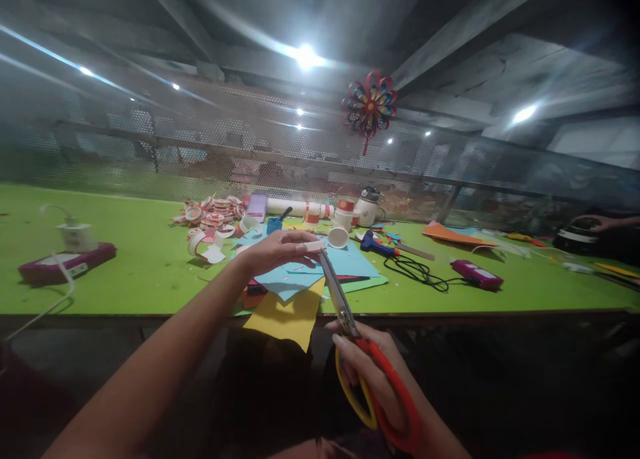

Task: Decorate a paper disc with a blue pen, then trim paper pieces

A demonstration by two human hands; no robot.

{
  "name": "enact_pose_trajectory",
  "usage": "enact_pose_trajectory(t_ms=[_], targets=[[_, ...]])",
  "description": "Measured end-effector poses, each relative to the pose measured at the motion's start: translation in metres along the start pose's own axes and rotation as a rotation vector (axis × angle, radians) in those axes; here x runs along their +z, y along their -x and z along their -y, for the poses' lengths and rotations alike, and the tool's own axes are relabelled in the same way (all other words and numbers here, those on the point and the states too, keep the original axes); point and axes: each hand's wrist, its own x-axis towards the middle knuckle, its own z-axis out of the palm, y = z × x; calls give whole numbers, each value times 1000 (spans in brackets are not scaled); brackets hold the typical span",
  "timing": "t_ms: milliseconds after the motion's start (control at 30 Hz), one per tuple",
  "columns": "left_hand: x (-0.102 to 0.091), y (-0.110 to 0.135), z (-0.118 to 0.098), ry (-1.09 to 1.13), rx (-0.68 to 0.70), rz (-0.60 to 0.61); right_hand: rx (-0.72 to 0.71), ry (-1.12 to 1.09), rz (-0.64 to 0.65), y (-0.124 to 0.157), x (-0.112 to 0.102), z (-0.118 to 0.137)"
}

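My left hand [280, 251] reaches over the paper sheets with its fingers closed on a small white piece of paper or card [315, 247]. My right hand [381, 371] grips a pair of scissors [336, 291] by their red and yellow handles. The blades point up and away, and their tips meet the white piece by my left fingertips. Whether the blades are parted there is hard to make out. Below my left hand lie light blue paper sheets [286, 282] and a yellow sheet [287, 315] that hangs over the table's front edge.
On the green table [150, 245], cut paper pieces [215, 212] are heaped behind left. A paper cup [339, 237], a blue glue gun [375, 243] with a black cord and purple power strips [477, 275] lie around. A person's hand [595, 223] shows at far right.
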Motion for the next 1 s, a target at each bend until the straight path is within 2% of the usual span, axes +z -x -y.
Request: enact_pose_trajectory(t_ms=[567, 1000], targets=[[0, 0, 1, 7, 0, -10, 19, -89, -2, -2, 5, 0], [-4, 0, 3, 22, -23, 27, 34, -19, -6, 3, -2, 5]])
